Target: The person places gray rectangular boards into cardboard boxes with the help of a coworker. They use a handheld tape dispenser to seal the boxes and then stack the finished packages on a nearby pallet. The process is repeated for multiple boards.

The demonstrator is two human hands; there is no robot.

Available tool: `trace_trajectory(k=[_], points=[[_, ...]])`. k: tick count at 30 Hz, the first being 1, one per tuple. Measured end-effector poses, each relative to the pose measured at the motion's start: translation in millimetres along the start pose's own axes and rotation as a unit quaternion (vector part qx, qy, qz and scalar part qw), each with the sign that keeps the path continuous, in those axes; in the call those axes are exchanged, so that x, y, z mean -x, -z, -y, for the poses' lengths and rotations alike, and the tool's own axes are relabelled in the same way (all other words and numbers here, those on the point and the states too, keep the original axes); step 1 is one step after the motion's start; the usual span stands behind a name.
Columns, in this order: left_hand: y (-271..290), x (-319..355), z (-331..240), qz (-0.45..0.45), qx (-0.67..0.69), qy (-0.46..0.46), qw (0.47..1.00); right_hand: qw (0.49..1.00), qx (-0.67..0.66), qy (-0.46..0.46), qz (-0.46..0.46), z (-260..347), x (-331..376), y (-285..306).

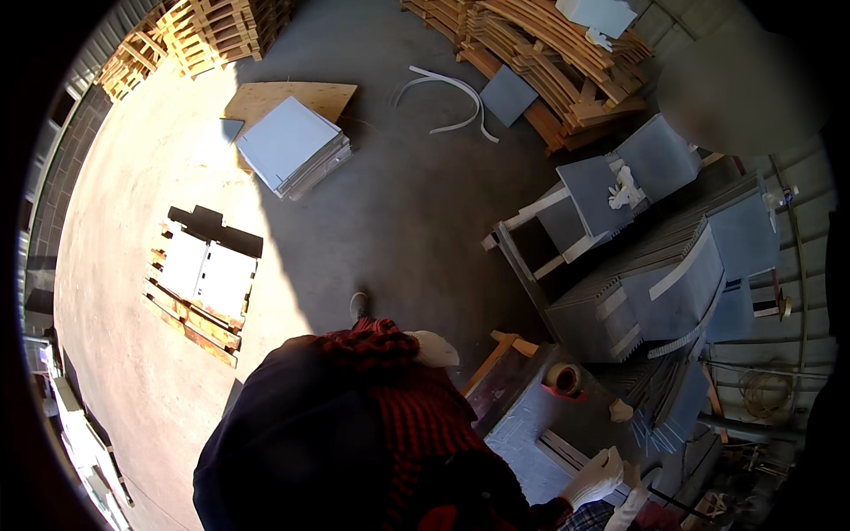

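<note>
Head view puts our gloved right hand [595,478] at five o'clock, fingers spread flat on the grey slab [531,434], whose long axis runs toward eleven. We cannot tell our left hand [630,506]'s fingers; it sits just beside, past the slab's edge.

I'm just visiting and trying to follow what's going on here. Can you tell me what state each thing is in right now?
Right hand: gloved, resting on the grey slab.
Left hand: gloved, raised near the slab's wooden frame; grip unclear.
Tape roll: lying on the slab.
Grey tile stack: piled on the floor.
Wooden pallets: stacked.
White strap: loose on the floor.
</note>
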State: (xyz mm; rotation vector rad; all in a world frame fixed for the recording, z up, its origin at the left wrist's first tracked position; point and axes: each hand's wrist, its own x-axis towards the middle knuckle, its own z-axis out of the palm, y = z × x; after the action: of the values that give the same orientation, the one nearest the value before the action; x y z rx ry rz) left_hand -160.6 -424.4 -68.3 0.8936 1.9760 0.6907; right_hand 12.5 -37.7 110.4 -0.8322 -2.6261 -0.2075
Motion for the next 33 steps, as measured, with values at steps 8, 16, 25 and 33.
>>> trace_trajectory(k=[8, 16, 25, 33], points=[[43.8, 80.8, 143.8, -0.060, -0.051, 0.064, 0.995, 0.899, -0.315, 0.196, 0.231, 246.1, 11.6, -25.1], [51.5, 222.5, 309.1, -0.421, 0.402, 0.324, 0.746, 0.728, -0.268, 0.277, 0.567, 327.1, 107.9, -201.3], [-39.3, 277.7, 459.2, -0.532, 0.355, 0.357, 0.681, 0.684, -0.212, 0.228, 0.660, 411.8, 77.9, -248.4], [-62.7, 255.5, 553.5, -0.589, 0.365, 0.302, 0.655, 0.657, -0.098, 0.468, 0.583, 583.5, 1.7, -297.2]])
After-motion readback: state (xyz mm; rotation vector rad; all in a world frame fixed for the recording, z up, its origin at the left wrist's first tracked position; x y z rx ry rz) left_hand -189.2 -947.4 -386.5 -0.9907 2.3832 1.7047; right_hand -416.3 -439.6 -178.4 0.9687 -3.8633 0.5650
